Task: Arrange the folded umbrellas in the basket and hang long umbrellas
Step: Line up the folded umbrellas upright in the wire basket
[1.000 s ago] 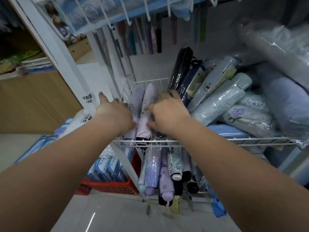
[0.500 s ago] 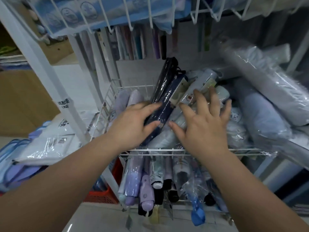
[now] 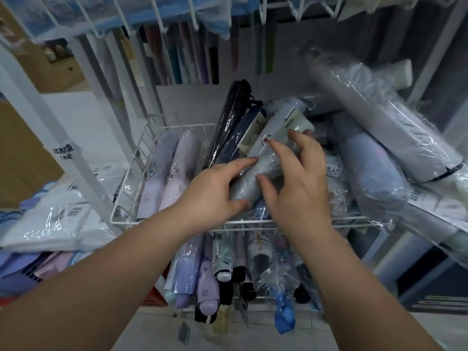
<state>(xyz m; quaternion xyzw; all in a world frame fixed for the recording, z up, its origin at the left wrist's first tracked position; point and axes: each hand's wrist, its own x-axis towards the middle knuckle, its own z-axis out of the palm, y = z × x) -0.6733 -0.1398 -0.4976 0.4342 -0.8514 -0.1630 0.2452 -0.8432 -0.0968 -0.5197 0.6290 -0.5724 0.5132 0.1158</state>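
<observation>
A white wire basket (image 3: 131,198) holds several folded umbrellas in clear plastic sleeves. Two lilac ones (image 3: 162,171) lie side by side at its left. Dark navy ones (image 3: 233,127) lean toward the back. In the middle lies a pale grey-blue folded umbrella (image 3: 268,148) with a paper tag. My left hand (image 3: 215,191) grips its near end, thumb underneath. My right hand (image 3: 296,178) holds its right side, fingers curled over the sleeve. Larger grey and blue wrapped umbrellas (image 3: 369,171) pile up at the right. Long umbrellas (image 3: 182,62) hang in a row behind.
A lower wire basket (image 3: 228,272) under the first holds more folded umbrellas, handles pointing toward me. A white rack post (image 3: 58,138) slants at the left. Flat wrapped packages (image 3: 55,219) lie at the left over a red crate (image 3: 154,298). A wire shelf (image 3: 157,13) hangs overhead.
Both hands moved right from the lilac umbrellas, over the navy ones, and closed on the pale grey-blue umbrella. The view shifted right as well.
</observation>
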